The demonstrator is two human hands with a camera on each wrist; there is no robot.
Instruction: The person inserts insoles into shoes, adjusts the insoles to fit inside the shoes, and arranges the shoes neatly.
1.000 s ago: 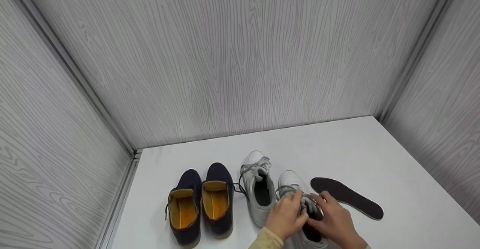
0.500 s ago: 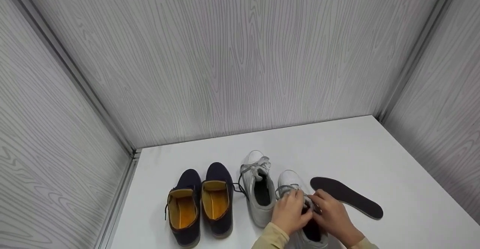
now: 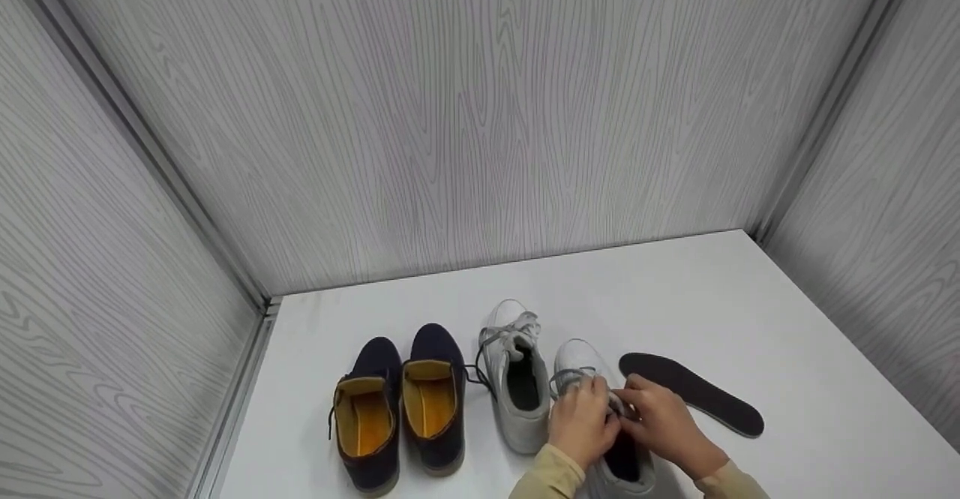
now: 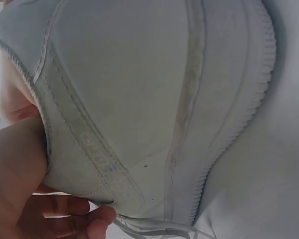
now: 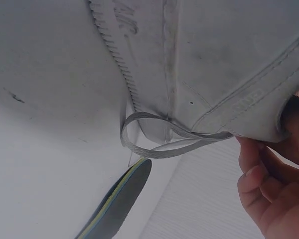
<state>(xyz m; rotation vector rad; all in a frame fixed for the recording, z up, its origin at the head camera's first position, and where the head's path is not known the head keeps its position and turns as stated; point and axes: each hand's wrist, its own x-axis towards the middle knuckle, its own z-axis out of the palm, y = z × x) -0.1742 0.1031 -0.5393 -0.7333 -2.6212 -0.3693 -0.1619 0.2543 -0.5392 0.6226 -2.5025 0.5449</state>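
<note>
A white sneaker [image 3: 576, 353] with grey laces stands on the table, toe pointing away, between my two hands. My left hand [image 3: 581, 420] pinches the left edge of its lacing flap. In the left wrist view, the thumb [image 4: 15, 164] goes inside the collar and the fingertips curl at the lace end. My right hand [image 3: 664, 425] pinches the opposite edge, thumb inside the shoe and fingers outside. A grey lace loop [image 5: 159, 154] hangs beside the right fingers. Behind the hands the dark shoe opening shows; the tongue is mostly covered.
A dark insole [image 3: 697, 394] lies to the right of the sneaker. The other white sneaker [image 3: 521, 428] stands close on the left. Further left is a pair of navy shoes [image 3: 375, 476] with orange-yellow insides. Wood-patterned panels [image 3: 480, 109] enclose the white table [image 3: 675, 289].
Both hands have shifted slightly forward along the sneaker and stand closer together, so more of the dark opening shows. The other shoes and the insole stay in place.
</note>
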